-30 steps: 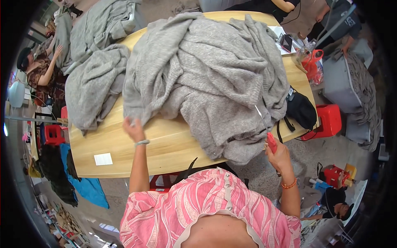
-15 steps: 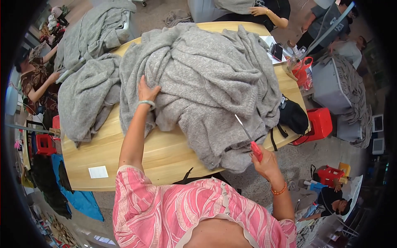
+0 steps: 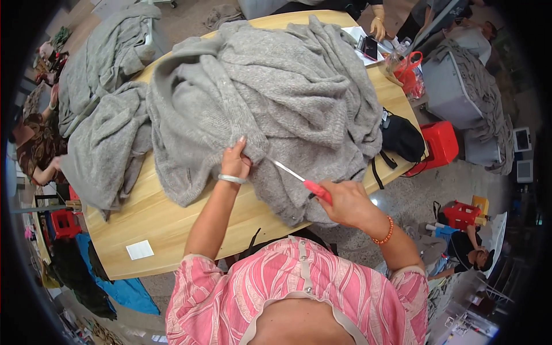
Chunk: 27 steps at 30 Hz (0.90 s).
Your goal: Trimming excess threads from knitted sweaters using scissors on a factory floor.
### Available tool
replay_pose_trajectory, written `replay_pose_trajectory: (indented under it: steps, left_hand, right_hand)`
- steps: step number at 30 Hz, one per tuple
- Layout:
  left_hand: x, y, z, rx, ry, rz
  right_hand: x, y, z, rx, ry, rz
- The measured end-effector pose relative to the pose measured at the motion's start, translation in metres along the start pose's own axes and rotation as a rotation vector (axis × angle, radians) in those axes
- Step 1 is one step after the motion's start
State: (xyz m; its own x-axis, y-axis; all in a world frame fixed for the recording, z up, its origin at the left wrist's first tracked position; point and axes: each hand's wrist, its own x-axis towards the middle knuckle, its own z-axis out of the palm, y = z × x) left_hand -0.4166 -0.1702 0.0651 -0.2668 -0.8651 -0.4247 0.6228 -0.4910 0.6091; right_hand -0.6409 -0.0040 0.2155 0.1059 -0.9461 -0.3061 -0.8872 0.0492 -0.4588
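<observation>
I have a large heap of grey knit fabric [image 3: 287, 86] spread over the middle of the table [image 3: 172, 227], spilling over its near edge on the right. My left hand [image 3: 236, 161] is closed on a band of it at the front of the heap, thumb and fingers around the border; the fingers underneath are partly hidden. My right hand [image 3: 348, 204] is wrapped around the handle of a red-handled tool [image 3: 311, 187], out by the table's near right edge. The hands are apart, and the tool spans most of the gap between them. Its long axis slants from my right fist toward the far left edge, so the slim metal end reaches the fabric just beside my left hand. I can't tell whether the tip touches the cloth or sits behind a fold. The left hand is nearer that spot.

A white paper [image 3: 140, 250] lies by the near left corner, and a black bag [image 3: 402, 138] sits at the right edge.
</observation>
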Motion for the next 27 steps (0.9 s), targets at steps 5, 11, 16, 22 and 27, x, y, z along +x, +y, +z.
replay_pose_trajectory:
  steps: [5, 11, 16, 22, 27]
  left_hand:
    - [0.002, -0.009, -0.014, -0.112, -0.036, 0.015]
    - [0.0, -0.004, -0.028, -0.078, -0.113, 0.034]
    - [0.005, 0.044, 0.0, -0.023, -0.157, 0.006]
    - [0.056, 0.062, -0.003, 0.377, -0.012, 0.07]
    - [0.053, 0.032, -0.013, 0.446, 0.016, 0.167]
  right_hand:
    - [0.02, -0.002, 0.0, -0.051, -0.023, 0.028]
    - [0.043, -0.006, 0.017, -0.001, -0.041, -0.045]
    - [0.042, -0.002, 0.004, 0.022, 0.08, -0.009]
    - [0.059, 0.004, 0.014, 0.098, -0.009, 0.005]
    - [0.063, -0.01, 0.021, 0.092, 0.191, -0.05]
